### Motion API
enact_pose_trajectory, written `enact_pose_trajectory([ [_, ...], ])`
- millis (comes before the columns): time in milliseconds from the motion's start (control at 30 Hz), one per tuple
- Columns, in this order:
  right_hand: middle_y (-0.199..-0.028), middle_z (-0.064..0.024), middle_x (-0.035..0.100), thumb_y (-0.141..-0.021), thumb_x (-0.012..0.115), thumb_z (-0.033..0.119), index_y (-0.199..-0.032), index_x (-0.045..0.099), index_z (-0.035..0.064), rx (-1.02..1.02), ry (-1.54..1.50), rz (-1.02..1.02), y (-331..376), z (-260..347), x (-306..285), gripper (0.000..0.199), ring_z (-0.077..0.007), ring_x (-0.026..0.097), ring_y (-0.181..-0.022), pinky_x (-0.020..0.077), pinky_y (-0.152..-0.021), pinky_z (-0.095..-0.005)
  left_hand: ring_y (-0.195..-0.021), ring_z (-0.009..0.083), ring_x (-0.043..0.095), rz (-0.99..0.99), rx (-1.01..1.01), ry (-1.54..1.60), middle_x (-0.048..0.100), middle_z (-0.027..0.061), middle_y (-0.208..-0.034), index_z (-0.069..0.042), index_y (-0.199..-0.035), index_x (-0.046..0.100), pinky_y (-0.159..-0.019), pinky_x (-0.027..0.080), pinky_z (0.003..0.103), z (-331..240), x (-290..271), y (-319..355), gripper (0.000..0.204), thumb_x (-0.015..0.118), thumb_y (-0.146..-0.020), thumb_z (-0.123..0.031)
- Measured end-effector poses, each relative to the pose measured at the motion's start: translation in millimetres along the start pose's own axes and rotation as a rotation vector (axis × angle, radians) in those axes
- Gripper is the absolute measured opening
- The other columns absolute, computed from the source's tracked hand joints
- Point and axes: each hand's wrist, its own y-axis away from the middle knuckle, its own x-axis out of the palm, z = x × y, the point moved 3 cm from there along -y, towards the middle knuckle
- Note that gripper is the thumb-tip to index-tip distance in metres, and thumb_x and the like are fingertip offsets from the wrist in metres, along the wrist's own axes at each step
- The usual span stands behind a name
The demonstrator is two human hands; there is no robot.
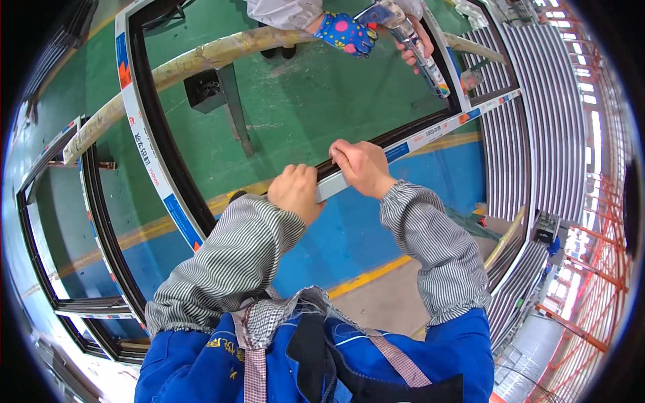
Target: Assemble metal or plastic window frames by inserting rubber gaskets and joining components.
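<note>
A large window frame [149,158] lies in front of me, its bars covered in white printed film with a dark groove along the inner side. My left hand [295,193] is closed over the frame's near crossbar [330,186], knuckles up. Just to its right, my right hand [363,166] is also closed on this bar, thumb and fingers bent at the dark groove. Whether a thin strip is under the fingers cannot be made out. Striped sleeve covers reach both my wrists.
Across the frame, a co-worker's hand in a blue flowered glove [344,33] and a bare hand [415,52] hold a sealant gun [403,30] near the far right corner. A wrapped support pole [201,57] runs under the frame. Stacked metal profiles [544,121] lie right; another frame [91,201] left.
</note>
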Motion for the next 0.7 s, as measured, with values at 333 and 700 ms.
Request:
enact_pose_trajectory([
  [333, -0.067, -0.0103, 0.063, -0.09, 0.057, 0.016, -0.086, 0.061, 0.0088, -0.107, -0.081, -0.211, 3.1, 4.7, -3.9, 0.009, -0.0324, 0.061, -0.067, 0.0469, -0.062, -0.0425, -0.099, 0.0237, 0.055, -0.067, 0.246, 0.005, 0.058, 0.0064, -0.103, -0.005, -0.104, 0.06, -0.083, 0.046, 0.035, -7.3, -3.0, -3.6, 0.04, 0.074, -0.068, -0.013],
  [700, -0.07, -0.0104, 0.062, -0.089, 0.056, 0.008, -0.086, 0.062, 0.0052, -0.081, 0.037, -0.339, 9.2, 14.9, -2.3, 0.008, -0.0281, 0.061, -0.064, 0.0475, -0.059, -0.0375, -0.108, 0.0197, 0.048, -0.151, 0.323, -0.059, 0.055, -0.0001, -0.105, -0.01, -0.103, 0.064, -0.092, 0.035, 0.037, -9.5, -2.7, -11.5, 0.039, 0.073, -0.066, -0.011],
])
